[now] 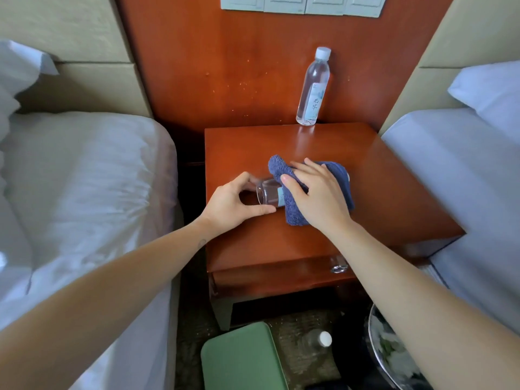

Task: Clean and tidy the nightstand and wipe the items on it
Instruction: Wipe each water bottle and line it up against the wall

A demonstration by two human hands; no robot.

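A clear plastic water bottle (268, 195) lies on its side in the middle of the red-brown nightstand (380, 192). My left hand (235, 204) pinches its bottom end between thumb and fingers. A blue towel cloth (289, 209) is draped over the rest of the bottle, and my right hand (315, 195) lies on the cloth with its fingers wrapped over it and the bottle beneath. A second water bottle (313, 87) with a white cap stands upright at the nightstand's back edge, to the right of centre.
White beds flank the nightstand, one on the left (84, 192) and one on the right (464, 170). On the floor below are a green lid or box (242, 358), another capped bottle (316, 343) and a lined bin (394, 358). The drawer has a metal handle (339, 267).
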